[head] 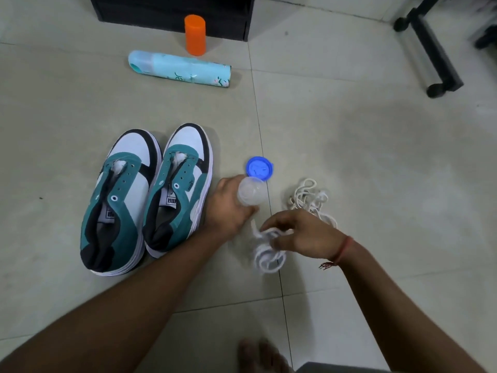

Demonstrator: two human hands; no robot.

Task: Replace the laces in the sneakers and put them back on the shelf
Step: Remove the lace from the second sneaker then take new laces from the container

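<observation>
Right hand (301,235) pinches blurred white laces (269,254); left hand (228,208) grips clear jar (251,193).

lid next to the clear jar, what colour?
Blue. The lid lies on the floor just beyond the jar; head view shows it.

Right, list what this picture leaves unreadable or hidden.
Head view only:
- Clear jar: contents unreadable; the left hand wraps its base.
- White laces: motion-blurred; count and ends unclear under the right hand.
- Spray can: label too small and warped.
- Black shelf unit: cut off by the top edge.
- Wheeled black frame: blurred, cropped at the top right.
</observation>
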